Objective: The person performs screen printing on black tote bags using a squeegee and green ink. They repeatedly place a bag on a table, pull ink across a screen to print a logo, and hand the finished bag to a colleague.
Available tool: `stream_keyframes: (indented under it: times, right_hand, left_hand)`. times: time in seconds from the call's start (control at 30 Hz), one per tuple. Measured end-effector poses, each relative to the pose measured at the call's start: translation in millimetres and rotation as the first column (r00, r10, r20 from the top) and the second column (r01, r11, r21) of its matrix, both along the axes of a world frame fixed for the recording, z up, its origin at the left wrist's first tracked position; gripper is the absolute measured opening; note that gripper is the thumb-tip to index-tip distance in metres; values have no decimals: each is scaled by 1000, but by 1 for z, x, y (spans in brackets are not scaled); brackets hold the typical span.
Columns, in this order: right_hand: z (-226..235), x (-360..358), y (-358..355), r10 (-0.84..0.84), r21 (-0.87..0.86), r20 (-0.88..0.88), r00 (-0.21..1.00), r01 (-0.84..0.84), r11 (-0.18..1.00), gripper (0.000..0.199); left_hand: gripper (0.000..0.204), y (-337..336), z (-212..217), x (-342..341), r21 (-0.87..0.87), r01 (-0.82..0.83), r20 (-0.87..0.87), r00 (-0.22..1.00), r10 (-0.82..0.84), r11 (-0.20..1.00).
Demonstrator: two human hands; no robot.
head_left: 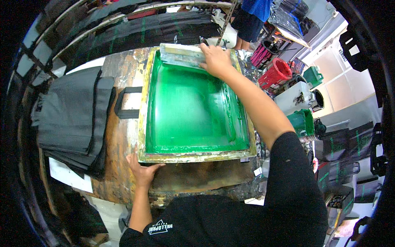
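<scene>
A wooden-framed printing screen (193,156) with green mesh covered in green ink lies flat on a stained worktable (119,136). My right hand (216,59) grips a wide squeegee (181,55) at the far end of the screen. My left hand (142,168) presses on the near left corner of the frame, fingers spread over its edge. The handle of a black bag (125,103) sticks out from under the frame's left side.
A stack of black fabric bags (72,119) lies left of the screen. Printed black bags (144,31) dry on racks beyond. Ink tubs in red (275,74), green (302,121) and white (294,96) stand at right. A person in blue (253,16) stands beyond the table.
</scene>
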State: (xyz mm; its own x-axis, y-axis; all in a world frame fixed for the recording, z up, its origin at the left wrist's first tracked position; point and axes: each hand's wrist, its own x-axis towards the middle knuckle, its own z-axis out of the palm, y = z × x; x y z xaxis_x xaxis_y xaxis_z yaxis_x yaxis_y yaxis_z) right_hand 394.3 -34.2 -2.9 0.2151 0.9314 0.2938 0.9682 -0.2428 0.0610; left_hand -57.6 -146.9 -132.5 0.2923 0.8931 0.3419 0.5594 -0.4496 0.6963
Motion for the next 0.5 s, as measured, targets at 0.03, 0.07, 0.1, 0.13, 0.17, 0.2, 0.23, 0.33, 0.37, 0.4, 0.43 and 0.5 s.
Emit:
stream_keyframes:
  times: [0.03, 0.07, 0.1, 0.13, 0.17, 0.2, 0.23, 0.33, 0.37, 0.4, 0.43, 0.5]
  right_hand:
    - [4, -12, -19, 53, 10, -36, 998, -53, 999, 61]
    - [9, -20, -41, 101, -27, -47, 994, -102, 994, 61]
    - [12, -29, -67, 115, -41, -76, 990, -118, 992, 63]
    - [16, -41, -97, 107, -108, -98, 990, -117, 987, 63]
    - [21, -55, -128, 125, -125, -91, 988, -136, 983, 65]
    - [24, -69, -156, 129, -126, -108, 986, -143, 982, 64]
    - [28, -82, -180, 139, -147, -147, 979, -161, 976, 63]
    - [31, -116, -233, 139, -153, -204, 969, -172, 973, 62]
    - [31, -128, -239, 116, -190, -202, 972, -155, 969, 60]
    - [28, -137, -246, 100, -180, -174, 980, -132, 975, 58]
    - [25, -144, -251, 88, -168, -147, 985, -112, 979, 57]
    - [15, -150, -261, 99, -94, -112, 989, -109, 990, 55]
  left_hand:
    - [109, -3, 3, -1, 4, -12, 17, 1000, 12, 1000]
    - [108, -4, -4, -7, -38, -10, 13, 1000, 10, 999]
    - [112, -2, -5, -5, -32, 4, 18, 1000, -4, 999]
    - [115, -1, -5, -2, -25, 17, 22, 1000, -17, 1000]
    - [119, 0, -4, 1, -7, 29, 27, 999, -29, 1000]
    - [119, 0, -4, 3, -9, 25, 60, 998, -24, 1000]
    - [119, -1, -3, 3, -2, 29, 54, 998, -29, 1000]
    - [117, 0, -1, 4, 10, 32, 56, 998, -33, 999]
    - [116, -2, -1, 1, 1, 13, 67, 998, -13, 1000]
    - [115, -2, -2, 0, -11, 10, 77, 997, -9, 1000]
    - [115, -2, -4, -1, -22, 5, 74, 997, -4, 1000]
    - [113, -2, -10, -3, -43, -9, 64, 998, 11, 999]
